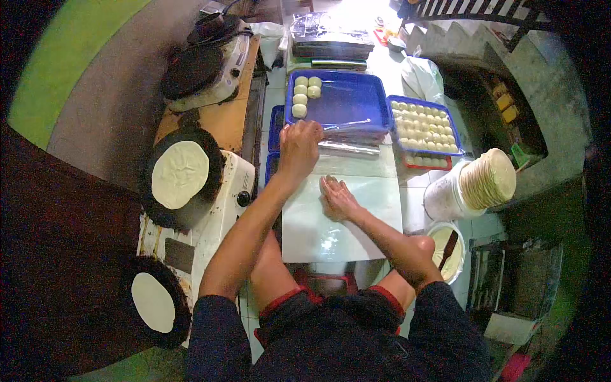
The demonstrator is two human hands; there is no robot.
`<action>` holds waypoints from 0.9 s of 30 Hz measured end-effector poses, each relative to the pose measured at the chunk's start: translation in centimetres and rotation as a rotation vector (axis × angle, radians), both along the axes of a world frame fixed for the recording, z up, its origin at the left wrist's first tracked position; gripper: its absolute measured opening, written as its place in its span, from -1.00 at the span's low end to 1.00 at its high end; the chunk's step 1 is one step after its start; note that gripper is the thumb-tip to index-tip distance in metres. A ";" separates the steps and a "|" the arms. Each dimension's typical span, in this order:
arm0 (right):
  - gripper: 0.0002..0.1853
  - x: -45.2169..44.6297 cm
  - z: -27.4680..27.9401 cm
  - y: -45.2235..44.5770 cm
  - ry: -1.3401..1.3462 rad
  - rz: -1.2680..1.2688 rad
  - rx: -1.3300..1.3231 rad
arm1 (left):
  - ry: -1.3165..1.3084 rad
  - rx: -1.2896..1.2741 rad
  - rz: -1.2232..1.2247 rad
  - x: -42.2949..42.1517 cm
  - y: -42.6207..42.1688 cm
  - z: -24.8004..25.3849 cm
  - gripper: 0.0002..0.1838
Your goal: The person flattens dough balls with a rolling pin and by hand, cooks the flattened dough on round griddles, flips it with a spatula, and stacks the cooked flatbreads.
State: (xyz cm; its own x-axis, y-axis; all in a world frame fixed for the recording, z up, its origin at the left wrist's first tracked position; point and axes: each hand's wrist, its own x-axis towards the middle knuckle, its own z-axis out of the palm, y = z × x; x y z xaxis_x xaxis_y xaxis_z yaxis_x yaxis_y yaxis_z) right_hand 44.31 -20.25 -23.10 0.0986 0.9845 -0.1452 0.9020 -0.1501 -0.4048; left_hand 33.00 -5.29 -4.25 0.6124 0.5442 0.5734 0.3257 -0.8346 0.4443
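Green-and-grey walls around a pretty packed workspace, pale tiles on the floor, strong light up at the far end, and a low white surface (344,239) right in front of the person's knees.

So, hands first. Left hand (300,149) is reached out furthest, back of the hand up, wrist bent a bit and fingers curled down at the near left corner of a big blue tray (350,95). Some crinkly clear plastic (350,145) sits just right of it, but I can't tell if the fingers are pinching that or not. Left forearm slants up and inward from a wide elbow. Right hand (338,198) is closer to the body, palm down and fairly flat on the white surface, fingers aimed forward and left, forearm crossing in from the right knee.

Moving out: six round dough balls (300,99) sit in the blue tray along its left side, in two rows, the nearest one right by the left hand's fingers. To the right of that there's a smaller blue tray (428,152) full of smaller balls, then a tall stack of flat rounds (490,180) on a white tub (442,196), and a bowl of pale paste (439,262) with a brown spatula (449,247) in it. Over on the left, two dark griddles each carry a flat dough round (180,175).
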 end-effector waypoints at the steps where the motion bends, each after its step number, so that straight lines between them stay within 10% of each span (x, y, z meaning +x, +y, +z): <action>1: -0.12 -2.5 1.3 -0.1 -0.174 -0.105 0.018 | -0.007 0.006 -0.001 0.0 -0.5 -0.3 -0.91; 15: -0.14 -4.0 3.3 -7.5 -0.128 -0.049 0.051 | 0.086 -0.062 -0.083 -7.9 -8.0 -2.4 -0.93; 19: -0.31 1.1 5.4 -9.0 0.345 -0.048 -0.175 | 0.102 -0.134 -0.029 -11.3 -10.6 -6.9 -0.93; 21: -0.48 6.6 -0.2 -13.0 0.282 -0.198 0.348 | 0.226 -0.153 -0.048 -13.3 -11.7 -9.4 -0.90; 23: -0.53 16.9 -9.2 -16.6 -0.434 -0.099 0.406 | 0.325 -0.195 -0.058 -15.0 -13.5 -11.4 -0.85; 25: -0.49 20.1 2.1 -14.5 0.237 -0.509 0.251 | 0.395 -0.244 -0.073 -15.8 -15.6 -13.0 -0.79; 27: -0.47 19.7 5.3 -9.4 0.058 -0.318 0.443 | 0.406 -0.224 -0.151 -15.3 -17.2 -16.9 -0.70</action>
